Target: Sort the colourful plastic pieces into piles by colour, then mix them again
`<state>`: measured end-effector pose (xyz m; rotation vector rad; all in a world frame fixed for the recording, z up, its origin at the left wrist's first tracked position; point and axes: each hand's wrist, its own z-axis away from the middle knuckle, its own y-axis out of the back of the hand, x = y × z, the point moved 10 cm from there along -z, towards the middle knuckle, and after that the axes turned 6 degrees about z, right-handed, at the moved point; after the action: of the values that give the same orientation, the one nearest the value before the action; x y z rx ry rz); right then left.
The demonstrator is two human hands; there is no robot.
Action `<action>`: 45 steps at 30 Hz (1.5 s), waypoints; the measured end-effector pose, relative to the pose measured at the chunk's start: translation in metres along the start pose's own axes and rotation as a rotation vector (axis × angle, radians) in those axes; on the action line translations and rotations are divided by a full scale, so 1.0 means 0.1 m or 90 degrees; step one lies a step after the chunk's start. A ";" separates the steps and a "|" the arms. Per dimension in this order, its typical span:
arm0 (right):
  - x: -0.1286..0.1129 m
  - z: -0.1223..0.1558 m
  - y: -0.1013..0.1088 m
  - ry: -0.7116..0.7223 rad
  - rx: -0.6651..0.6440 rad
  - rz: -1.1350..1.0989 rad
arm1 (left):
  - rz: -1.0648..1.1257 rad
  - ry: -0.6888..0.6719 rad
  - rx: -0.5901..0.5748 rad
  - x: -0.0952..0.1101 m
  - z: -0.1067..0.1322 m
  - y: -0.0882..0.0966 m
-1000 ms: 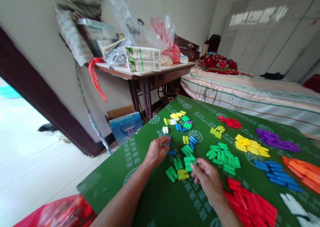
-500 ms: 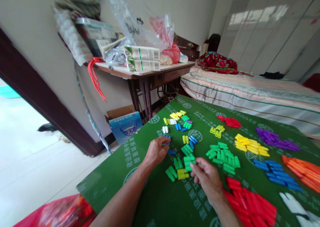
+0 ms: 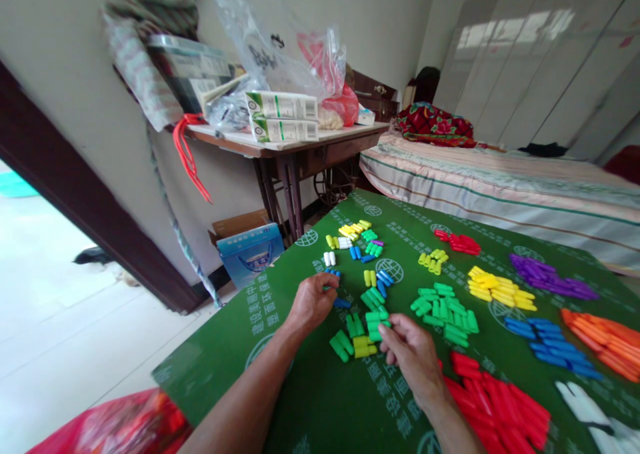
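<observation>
One left hand (image 3: pixel 314 302) curls beside small blue plastic tubes (image 3: pixel 341 303); one right hand (image 3: pixel 409 346), half-closed, touches small green plastic tubes (image 3: pixel 375 317).
Whether either hand grips a tube, I cannot tell. Two white plastic tubes (image 3: pixel 327 259) lie beyond the left hand on the green printed board (image 3: pixel 213 361); one heap of red plastic tubes (image 3: pixel 503 401) lies near the right hand.

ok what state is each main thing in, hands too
left bare hand, curled beside small blue plastic cylinders
right bare hand, curled at small green plastic cylinders, grip unclear
long red plastic cylinders, heaped
orange plastic cylinders, piled
white-and-green cardboard cartons, stacked
red flowered cloth, bunched up
</observation>
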<state>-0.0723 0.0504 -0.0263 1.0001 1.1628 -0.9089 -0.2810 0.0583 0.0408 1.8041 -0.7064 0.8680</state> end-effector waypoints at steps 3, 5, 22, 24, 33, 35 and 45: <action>0.00 0.00 0.00 -0.004 0.000 -0.004 | 0.003 -0.007 -0.002 0.01 0.00 0.00; 0.01 0.00 0.00 -0.003 0.000 -0.008 | 0.004 -0.007 -0.002 0.01 0.00 0.00; 0.01 -0.01 0.00 0.001 0.006 -0.009 | -0.013 -0.010 0.004 0.02 0.00 0.02; 0.01 -0.01 0.00 0.004 0.012 -0.008 | -0.025 -0.006 0.000 0.02 0.00 0.01; -0.01 -0.01 0.00 0.001 0.004 -0.016 | -0.048 0.017 0.003 0.03 0.00 0.03; -0.02 -0.01 -0.01 0.002 0.003 -0.016 | -0.045 0.018 0.006 0.03 0.00 0.03; 0.02 -0.03 -0.02 0.007 -0.012 0.011 | -0.062 0.020 -0.004 0.04 0.00 0.02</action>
<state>-0.0749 0.0525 -0.0285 0.9993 1.1689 -0.8783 -0.2800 0.0573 0.0448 1.7996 -0.5952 0.8270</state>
